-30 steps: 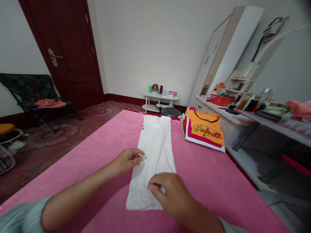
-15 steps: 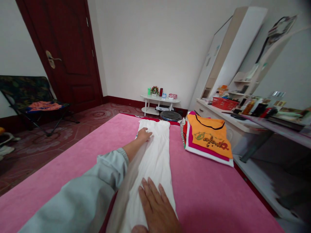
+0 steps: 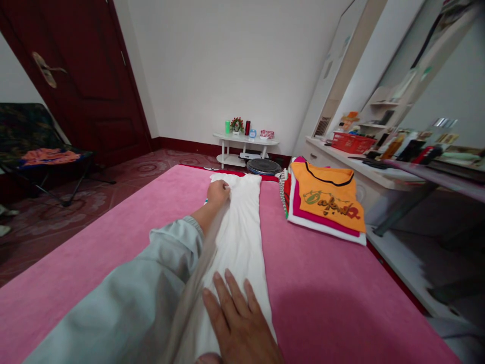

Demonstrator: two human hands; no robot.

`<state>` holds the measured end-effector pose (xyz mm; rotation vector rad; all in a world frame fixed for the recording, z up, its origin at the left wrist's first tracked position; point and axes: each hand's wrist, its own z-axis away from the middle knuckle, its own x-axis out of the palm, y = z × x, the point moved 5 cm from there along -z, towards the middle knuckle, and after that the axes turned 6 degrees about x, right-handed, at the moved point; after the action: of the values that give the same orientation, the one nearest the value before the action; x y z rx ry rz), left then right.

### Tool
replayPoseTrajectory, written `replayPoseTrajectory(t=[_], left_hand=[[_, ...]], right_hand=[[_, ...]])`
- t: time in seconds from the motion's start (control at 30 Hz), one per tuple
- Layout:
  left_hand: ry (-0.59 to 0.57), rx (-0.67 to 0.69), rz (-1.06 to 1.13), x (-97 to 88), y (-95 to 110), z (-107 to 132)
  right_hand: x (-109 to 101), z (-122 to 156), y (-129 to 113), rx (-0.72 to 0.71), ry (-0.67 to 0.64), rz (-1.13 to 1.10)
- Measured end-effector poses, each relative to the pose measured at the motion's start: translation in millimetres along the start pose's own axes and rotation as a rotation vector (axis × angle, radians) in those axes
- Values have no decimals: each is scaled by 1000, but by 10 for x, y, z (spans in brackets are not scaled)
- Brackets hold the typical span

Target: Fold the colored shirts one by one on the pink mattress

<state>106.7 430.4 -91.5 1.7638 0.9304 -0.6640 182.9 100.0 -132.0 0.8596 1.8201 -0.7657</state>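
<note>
A long white garment [image 3: 244, 232], folded into a narrow strip, lies lengthwise on the pink bedspread [image 3: 303, 283]. My left hand [image 3: 219, 193] is at its far left side, fingers curled closed on the cloth there. The fingertips are partly hidden. Nearer to me, my right hand [image 3: 242, 323] rests flat on the garment with fingers spread. Loose white fabric rises along the left side, beside my left sleeve. To the right sits a stack of folded clothes with an orange shirt [image 3: 329, 189] on top, and magenta and white pieces below it.
Beyond the bed's far edge stands a small white table [image 3: 246, 137] with little items on it. A dresser [image 3: 341, 159] holding a red basket [image 3: 352, 142] and bottles lines the right side. At left are a folding chair [image 3: 49, 156] and a dark red door [image 3: 81, 86].
My left hand has curled its fingers, which were more stretched out on the cloth before. My right hand still lies flat on the garment. The view has shifted slightly.
</note>
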Motion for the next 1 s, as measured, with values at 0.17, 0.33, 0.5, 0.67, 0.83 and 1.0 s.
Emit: replayPoseTrajectory(t=[0.17,0.33,0.5,0.67,0.83,1.0], left_hand=[[-25,57,-64,-49,44,80],[-88,321,-28,-163,457,419],[-323,671,173,-218,647,1252],[-456,704,93,-272,353,1695],[-440,698,-18,-289,271,1730],[-427,677,-9,-306,308,1747]], right_hand=[[-58,-7,-8,26,-104,-59],[-163,-51,4,73,-328,-200],[-280,-43,-86,140,-330,-251],[-485,-30,-283,78,-239,-428],[-938,-83,255,392,-203,-515],[-1298,83,600,424,-562,-263]])
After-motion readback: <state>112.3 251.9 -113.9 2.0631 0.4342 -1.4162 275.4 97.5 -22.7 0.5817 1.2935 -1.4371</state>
